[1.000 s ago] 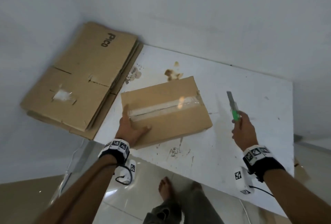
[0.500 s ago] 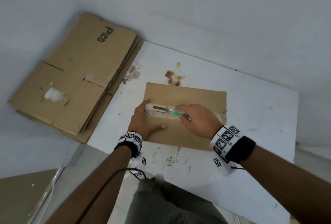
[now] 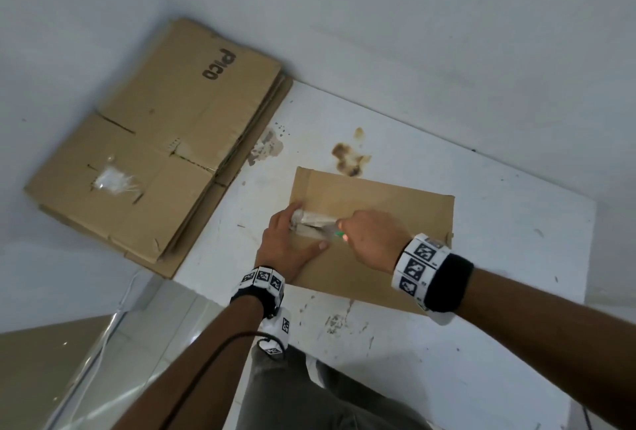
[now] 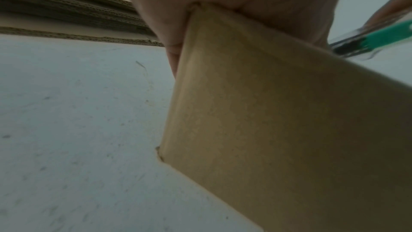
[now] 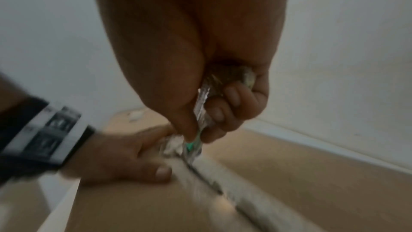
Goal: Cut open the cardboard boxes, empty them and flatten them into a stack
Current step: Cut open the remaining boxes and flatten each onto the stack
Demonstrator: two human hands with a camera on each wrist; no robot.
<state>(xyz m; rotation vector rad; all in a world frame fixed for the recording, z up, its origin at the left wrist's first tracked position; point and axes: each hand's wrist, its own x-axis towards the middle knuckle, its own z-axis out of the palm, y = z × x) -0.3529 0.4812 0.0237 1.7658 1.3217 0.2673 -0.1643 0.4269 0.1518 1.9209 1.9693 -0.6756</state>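
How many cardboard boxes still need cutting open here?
1: the taped box on the white table, under both hands. The flattened stack left of it holds several sheets; exact count unclear.

Your white bench is scuffed, with brown stains near its far edge and dark marks toward the near edge. Directly on it you have a closed cardboard box, taped along its top seam, sitting near the middle. At the bench's left end lies a stack of flattened cardboard, printed "PICO" on top, most of it overhanging the left edge.
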